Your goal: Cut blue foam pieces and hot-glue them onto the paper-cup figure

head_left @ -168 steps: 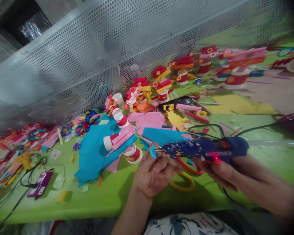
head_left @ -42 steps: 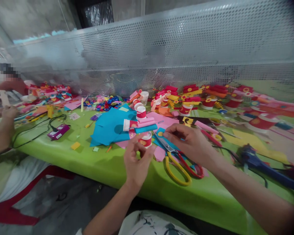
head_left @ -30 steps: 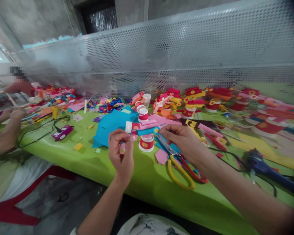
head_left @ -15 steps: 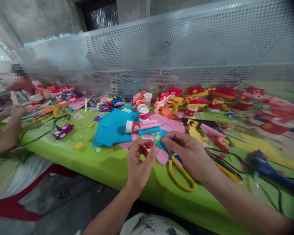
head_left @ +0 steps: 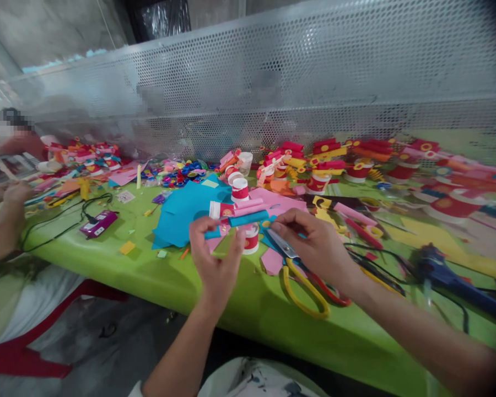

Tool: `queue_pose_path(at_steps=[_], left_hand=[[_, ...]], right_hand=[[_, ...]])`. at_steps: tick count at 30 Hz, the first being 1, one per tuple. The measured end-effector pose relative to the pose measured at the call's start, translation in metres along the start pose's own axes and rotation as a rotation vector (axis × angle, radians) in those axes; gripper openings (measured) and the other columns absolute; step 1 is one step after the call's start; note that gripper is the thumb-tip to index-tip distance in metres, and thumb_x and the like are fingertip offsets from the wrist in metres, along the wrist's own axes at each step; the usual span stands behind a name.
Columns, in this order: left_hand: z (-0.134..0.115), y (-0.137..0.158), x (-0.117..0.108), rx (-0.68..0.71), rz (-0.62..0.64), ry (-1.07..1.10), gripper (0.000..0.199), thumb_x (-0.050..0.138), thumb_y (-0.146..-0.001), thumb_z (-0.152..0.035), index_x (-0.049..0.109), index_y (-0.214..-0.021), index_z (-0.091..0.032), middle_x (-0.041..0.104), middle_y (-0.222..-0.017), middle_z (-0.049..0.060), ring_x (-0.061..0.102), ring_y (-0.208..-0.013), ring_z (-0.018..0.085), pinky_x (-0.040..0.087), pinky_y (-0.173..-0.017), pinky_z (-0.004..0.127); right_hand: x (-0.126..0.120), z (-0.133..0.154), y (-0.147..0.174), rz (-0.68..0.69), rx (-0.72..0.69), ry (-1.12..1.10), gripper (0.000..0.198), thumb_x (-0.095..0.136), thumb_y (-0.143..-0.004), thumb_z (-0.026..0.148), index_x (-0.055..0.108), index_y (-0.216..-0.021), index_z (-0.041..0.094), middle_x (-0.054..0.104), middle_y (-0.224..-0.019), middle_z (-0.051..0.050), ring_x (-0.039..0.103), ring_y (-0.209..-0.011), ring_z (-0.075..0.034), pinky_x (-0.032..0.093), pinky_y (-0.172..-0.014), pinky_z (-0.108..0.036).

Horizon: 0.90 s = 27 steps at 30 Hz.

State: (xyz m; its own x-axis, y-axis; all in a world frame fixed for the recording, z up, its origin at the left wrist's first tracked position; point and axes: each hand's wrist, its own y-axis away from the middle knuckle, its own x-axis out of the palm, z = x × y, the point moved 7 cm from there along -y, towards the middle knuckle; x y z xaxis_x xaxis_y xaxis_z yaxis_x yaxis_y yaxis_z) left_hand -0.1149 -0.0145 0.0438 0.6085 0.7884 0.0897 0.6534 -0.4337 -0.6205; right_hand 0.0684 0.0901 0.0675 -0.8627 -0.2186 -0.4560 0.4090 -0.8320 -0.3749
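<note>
My right hand [head_left: 310, 240] pinches a small yellow disc [head_left: 266, 224] between thumb and fingertips, above the blades of the yellow-and-red-handled scissors [head_left: 291, 264]. To its left, my left hand [head_left: 217, 256] is open, thumb and forefinger spread beside a small red-and-white paper cup [head_left: 251, 242]. Whether it touches the cup I cannot tell. A blue paper roll [head_left: 248, 218] and a pink roll [head_left: 248, 207] lie just behind, next to a cup on its side [head_left: 216, 209]. Another red-and-white cup [head_left: 240, 190] stands upside down behind them.
Blue sheets [head_left: 177, 215] lie left of the cups. A glue gun [head_left: 442, 273] with its cord is at the right. Finished paper-cup figures [head_left: 318, 179] line the perforated metal panel [head_left: 334, 71]. A purple box [head_left: 99, 223] with cables sits left, near another person's hands [head_left: 14, 204].
My left hand has moved left and its thumb and forefinger have spread apart. My right hand still pinches the yellow disc, and more of the scissors shows beneath it. The view has shifted slightly.
</note>
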Motion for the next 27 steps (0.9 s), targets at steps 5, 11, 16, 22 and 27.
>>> queue_pose_path(at_steps=[5, 11, 16, 22, 27], left_hand=[[0.013, -0.050, 0.027, -0.025, 0.433, -0.020, 0.050, 0.078, -0.087, -0.033, 0.060, -0.132, -0.025, 0.065, -0.135, 0.011, 0.057, -0.131, 0.029, 0.046, -0.107, 0.045], [0.043, -0.076, 0.064, -0.127, 0.849, 0.007, 0.059, 0.082, -0.083, -0.033, 0.057, -0.136, -0.024, 0.071, -0.117, 0.011, 0.068, -0.111, 0.026, 0.054, -0.090, 0.038], [0.058, -0.079, 0.070, -0.288, 0.981, 0.094, 0.065, 0.085, -0.081, -0.041, 0.059, -0.137, -0.021, 0.075, -0.111, 0.011, 0.069, -0.104, 0.026, 0.053, -0.087, 0.038], [0.061, -0.077, 0.073, -0.425, 0.974, 0.195, 0.069, 0.087, -0.076, -0.037, 0.059, -0.137, -0.019, 0.074, -0.098, 0.008, 0.069, -0.090, 0.022, 0.052, -0.081, 0.035], [0.061, -0.078, 0.072, -0.435, 0.950, 0.206, 0.068, 0.087, -0.076, -0.034, 0.061, -0.137, -0.019, 0.071, -0.089, 0.004, 0.066, -0.083, 0.019, 0.050, -0.074, 0.031]], right_hand=[[0.001, 0.000, -0.027, -0.013, -0.107, 0.079, 0.016, 0.065, -0.091, 0.037, 0.067, -0.083, 0.024, 0.071, -0.080, -0.002, 0.059, -0.070, -0.018, 0.047, -0.066, -0.031], [0.015, -0.016, -0.035, -0.024, -0.094, 0.049, 0.020, 0.066, -0.091, 0.041, 0.070, -0.084, 0.023, 0.071, -0.075, -0.002, 0.055, -0.063, -0.017, 0.044, -0.059, -0.031], [0.018, -0.019, -0.038, -0.054, -0.091, 0.049, 0.021, 0.065, -0.090, 0.041, 0.070, -0.082, 0.023, 0.068, -0.071, -0.002, 0.053, -0.060, -0.016, 0.040, -0.055, -0.031], [0.022, -0.013, -0.044, -0.039, -0.094, 0.078, 0.018, 0.065, -0.088, 0.037, 0.070, -0.079, 0.022, 0.070, -0.071, -0.002, 0.054, -0.061, -0.017, 0.041, -0.057, -0.031], [0.023, -0.015, -0.045, -0.036, -0.081, 0.125, 0.019, 0.064, -0.089, 0.036, 0.069, -0.076, 0.022, 0.071, -0.071, -0.003, 0.054, -0.060, -0.017, 0.040, -0.056, -0.031]])
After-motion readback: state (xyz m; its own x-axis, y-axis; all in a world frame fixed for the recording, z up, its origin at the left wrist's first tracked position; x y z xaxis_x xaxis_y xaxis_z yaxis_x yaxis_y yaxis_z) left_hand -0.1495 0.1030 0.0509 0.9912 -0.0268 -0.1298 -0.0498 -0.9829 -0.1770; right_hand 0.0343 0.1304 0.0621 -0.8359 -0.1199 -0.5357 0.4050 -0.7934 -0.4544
